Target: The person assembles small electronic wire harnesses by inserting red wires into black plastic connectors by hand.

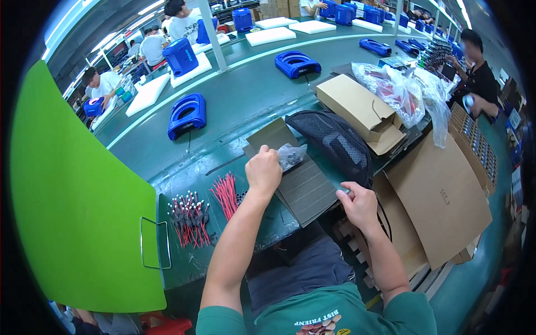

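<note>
My left hand (264, 168) is closed on the edge of a small clear plastic bag (291, 156) with dark bits inside. Under the bag lie flat grey-brown cardboard sheets (306, 194) at the front of the bench. My right hand (360, 205) is at the right of these sheets, its thumb and fingers pinched together. Something small and pale blue-green shows at its fingertips, too small to name. Left of my left forearm sit a bundle of red wires (225, 194) and a cluster of red wires with white connectors and black sleeves (188, 219).
A black mesh bag (334, 142) and an open cardboard box (360, 106) lie beyond my right hand. A large carton (441, 195) stands at the right. Blue plastic housings (187, 116) line the bench behind. A green panel (84, 195) borders the left. Another person (479, 78) works at far right.
</note>
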The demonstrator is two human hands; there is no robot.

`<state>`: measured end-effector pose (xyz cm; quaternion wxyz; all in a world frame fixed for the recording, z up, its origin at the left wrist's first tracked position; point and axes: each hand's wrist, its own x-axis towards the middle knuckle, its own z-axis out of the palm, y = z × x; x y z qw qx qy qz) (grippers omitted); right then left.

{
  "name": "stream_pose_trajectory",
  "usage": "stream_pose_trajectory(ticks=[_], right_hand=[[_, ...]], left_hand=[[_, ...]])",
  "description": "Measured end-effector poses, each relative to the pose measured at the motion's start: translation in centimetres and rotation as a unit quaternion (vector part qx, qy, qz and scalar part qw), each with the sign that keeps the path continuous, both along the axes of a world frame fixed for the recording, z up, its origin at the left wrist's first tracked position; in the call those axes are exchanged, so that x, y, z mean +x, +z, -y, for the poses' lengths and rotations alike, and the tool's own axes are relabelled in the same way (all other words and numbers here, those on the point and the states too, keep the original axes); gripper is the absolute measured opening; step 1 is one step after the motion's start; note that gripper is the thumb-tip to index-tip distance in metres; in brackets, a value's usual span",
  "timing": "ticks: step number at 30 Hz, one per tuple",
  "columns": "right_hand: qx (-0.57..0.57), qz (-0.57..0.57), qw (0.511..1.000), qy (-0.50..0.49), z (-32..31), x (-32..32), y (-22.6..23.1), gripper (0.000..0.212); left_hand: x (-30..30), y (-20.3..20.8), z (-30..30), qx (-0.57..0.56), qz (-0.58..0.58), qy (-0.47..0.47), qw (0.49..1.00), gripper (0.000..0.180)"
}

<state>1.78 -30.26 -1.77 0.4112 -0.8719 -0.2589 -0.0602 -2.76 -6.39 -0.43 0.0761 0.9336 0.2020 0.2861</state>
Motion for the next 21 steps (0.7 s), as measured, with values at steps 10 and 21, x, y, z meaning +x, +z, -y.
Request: stream_pose_trajectory(ticks=[10, 21], right_hand=[[0.458, -0.402, 0.749, 0.259, 1.0, -2.3, 2.1, 0.031], [0.358, -0.359, 0.795, 0.334, -0.1, -6.0, 0.9, 0.034]], left_hand=[[-6.0, 2.6, 4.4, -0.203, 0.124, -0.122, 0.964, 0.02], [-11.0, -1.6, 11.1, -0.733, 0.159, -0.244, 0.615, 0.018]])
